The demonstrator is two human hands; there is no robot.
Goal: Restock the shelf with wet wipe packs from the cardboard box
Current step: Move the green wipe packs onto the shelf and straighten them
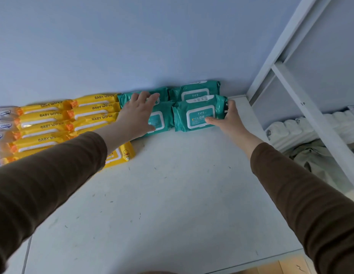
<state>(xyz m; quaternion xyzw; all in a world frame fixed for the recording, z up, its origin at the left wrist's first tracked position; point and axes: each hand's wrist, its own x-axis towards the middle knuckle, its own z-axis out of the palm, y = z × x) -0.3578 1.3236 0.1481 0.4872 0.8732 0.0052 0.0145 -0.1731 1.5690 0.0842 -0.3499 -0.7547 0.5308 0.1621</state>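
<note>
Teal wet wipe packs stand in two stacks at the back of the white shelf point(172, 194). My right hand point(229, 119) grips the right end of the front right teal pack point(196, 113), thumb on its face and fingers behind its edge. My left hand point(137, 113) lies flat, fingers spread, against the left teal packs point(159, 119). Another teal pack point(194, 89) stands behind the right one. The cardboard box shows only as a sliver point(271, 268) at the bottom edge.
Yellow baby wipe packs point(53, 125) fill the shelf's left side in rows, with pale packs point(2, 123) at the far left. A white shelf upright point(281, 52) bounds the right side. Beyond it lie white rolls point(310, 125) and a grey-green cloth point(314, 155).
</note>
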